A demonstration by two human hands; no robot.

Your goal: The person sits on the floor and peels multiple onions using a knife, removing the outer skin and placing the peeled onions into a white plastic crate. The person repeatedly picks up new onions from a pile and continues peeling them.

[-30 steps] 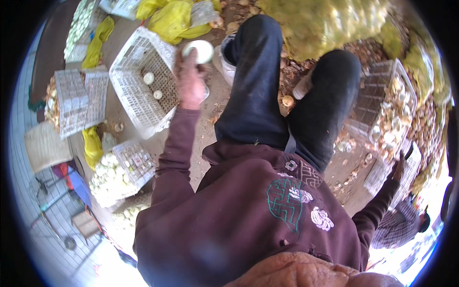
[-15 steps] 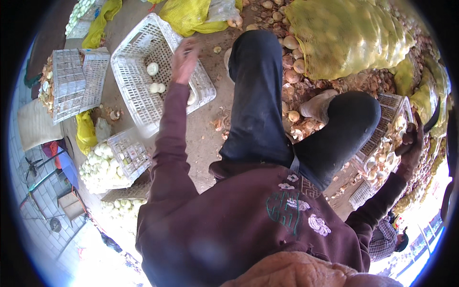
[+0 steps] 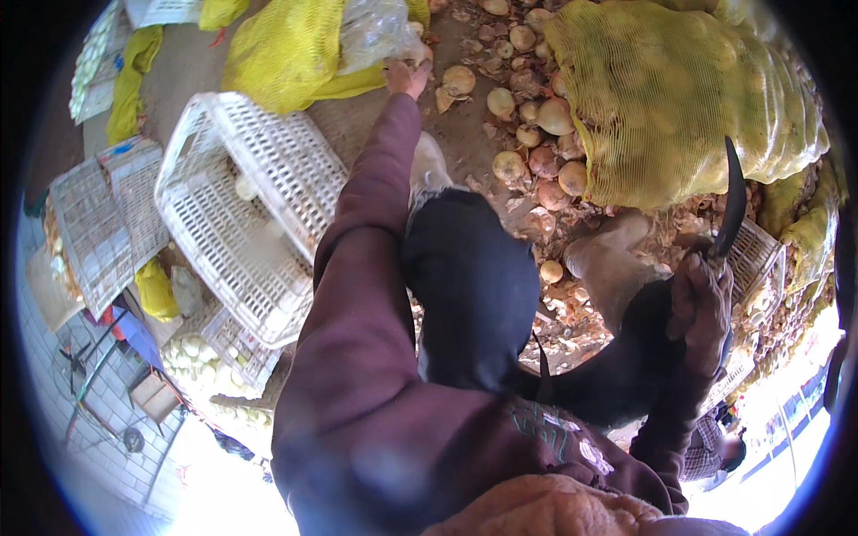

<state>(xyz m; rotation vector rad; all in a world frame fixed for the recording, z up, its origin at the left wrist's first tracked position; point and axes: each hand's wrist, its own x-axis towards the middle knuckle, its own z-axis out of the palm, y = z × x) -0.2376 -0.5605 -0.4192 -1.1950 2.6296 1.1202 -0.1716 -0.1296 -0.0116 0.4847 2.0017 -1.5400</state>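
My left hand (image 3: 407, 80) reaches far forward, its fingers closed round an onion (image 3: 416, 52) beside a yellow mesh bag (image 3: 281, 58) and clear plastic. The fingers cover part of that onion. In my right hand (image 3: 702, 308), held by my right knee, is a knife (image 3: 733, 192) with a dark curved blade pointing away from me. Left of my left arm stands a white slatted plastic crate (image 3: 299, 170); a peeled white onion (image 3: 246, 186) shows inside it. Loose unpeeled onions (image 3: 554, 116) lie on the ground ahead of my legs.
A large full yellow mesh sack (image 3: 679, 98) lies front right. Onion skins (image 3: 572, 313) litter the ground between my feet. More crates (image 3: 98, 223) and peeled onions (image 3: 192, 362) stand on the left. Another person (image 3: 706, 447) is at the lower right edge.
My left hand has gone from over the crate forward to the onion by the yellow bag. My right hand with the knife has come forward and inward. The view has shifted.
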